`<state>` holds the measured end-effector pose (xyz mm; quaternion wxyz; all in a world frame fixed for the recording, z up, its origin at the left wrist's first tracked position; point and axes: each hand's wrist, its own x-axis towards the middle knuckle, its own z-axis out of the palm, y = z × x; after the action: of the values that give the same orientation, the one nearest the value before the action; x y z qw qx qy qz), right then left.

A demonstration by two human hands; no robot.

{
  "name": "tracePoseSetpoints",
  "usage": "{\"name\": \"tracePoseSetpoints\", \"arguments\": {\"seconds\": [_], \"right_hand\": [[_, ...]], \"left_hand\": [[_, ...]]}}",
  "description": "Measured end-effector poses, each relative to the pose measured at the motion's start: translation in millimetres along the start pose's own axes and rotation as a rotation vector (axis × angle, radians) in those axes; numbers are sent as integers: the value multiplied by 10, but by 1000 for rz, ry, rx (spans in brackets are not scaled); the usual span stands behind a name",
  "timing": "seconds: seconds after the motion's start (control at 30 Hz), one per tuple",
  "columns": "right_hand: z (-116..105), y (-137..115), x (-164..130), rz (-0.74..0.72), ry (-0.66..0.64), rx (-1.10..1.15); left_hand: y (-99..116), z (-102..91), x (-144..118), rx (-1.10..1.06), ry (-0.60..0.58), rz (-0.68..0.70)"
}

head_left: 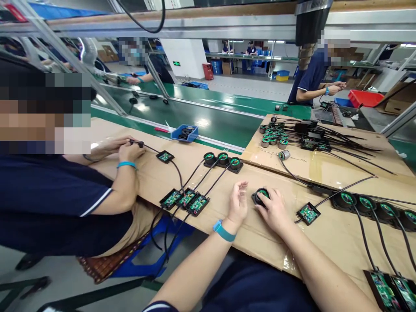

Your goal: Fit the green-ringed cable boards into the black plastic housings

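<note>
Worktop [325,242]: lying across the lower view, covered in brown cardboard, carrying every part named below.
Conveyor belt [211,117]: running green and glossy behind the worktop, a small blue tray [184,132] sitting at its near edge.
Co-worker: sitting on the left in a dark shirt, a hand [130,149] pinching a black cable beside a small circuit board [165,156].
Three-board row [184,200]: lying left of the person's hands, each board wired to one of three round black parts [222,159] farther back.
Right hand [274,211]: resting palm down, its grip closing with fingers curled over the round black part [261,195] with a green centre, which is sitting on the cardboard just in front of the person.
Left hand [238,203]: hovering just beside that part, its grip standing apart, fingers loosely spread and holding nothing, a blue wristband below it.
Loose board [308,213]: lying just right of the right hand, its cable trailing away rightwards.
</note>
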<state>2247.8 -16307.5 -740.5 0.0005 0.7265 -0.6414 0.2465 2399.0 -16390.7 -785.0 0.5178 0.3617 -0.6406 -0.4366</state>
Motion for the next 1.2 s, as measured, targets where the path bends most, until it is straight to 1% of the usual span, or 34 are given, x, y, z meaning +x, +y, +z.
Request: {"name": "tracePoseSetpoints", "arguments": {"seconds": [0.1, 0.27, 0.47, 0.6, 0.67, 0.7, 0.73, 0.77, 0.8, 0.87, 0.9, 0.93, 0.97, 1.03, 1.1, 1.13, 1.2], "right_hand": [[18, -21, 33, -7, -14, -30], [33, -68, 67, -3, -3, -79], [42, 1, -30, 48, 45, 60], [99, 33, 5, 73, 3, 21], [90, 10, 50, 88, -28, 16], [61, -3, 63, 95, -49, 27], [12, -8, 61, 103, -73, 44], [-56, 2, 40, 108, -103, 65], [-143, 36, -5, 112, -136, 83], [-351, 192, -162, 130, -201, 80], [-460, 317, -264, 146, -235, 55], [-563, 467, -372, 169, -274, 12], [-655, 632, -476, 200, -316, -43], [-789, 955, -638, 264, -391, -162], [-857, 1183, -710, 292, -422, -247], [-873, 1239, -710, 279, -428, -267], [-894, 1229, -650, 213, -446, -268]], "left_hand": [[-5, -3, 1, 5, -3, -22], [6, -9, 15, 33, -29, -22], [17, -3, 19, 49, -56, -32], [-8, 9, 6, 69, -70, -21], [4, 7, -17, 125, -80, 39], [22, 4, -32, 176, -102, 100], [48, 1, -48, 244, -150, 183], [79, -2, -63, 324, -227, 279], [113, -2, -73, 408, -329, 377], [176, 7, -68, 560, -548, 530], [200, 17, -48, 614, -633, 573], [217, 30, -16, 654, -687, 597], [226, 44, 28, 685, -713, 606], [226, 68, 147, 727, -720, 604], [213, 72, 294, 748, -707, 593], [204, 62, 375, 754, -701, 588], [183, 19, 553, 764, -695, 584]]}}
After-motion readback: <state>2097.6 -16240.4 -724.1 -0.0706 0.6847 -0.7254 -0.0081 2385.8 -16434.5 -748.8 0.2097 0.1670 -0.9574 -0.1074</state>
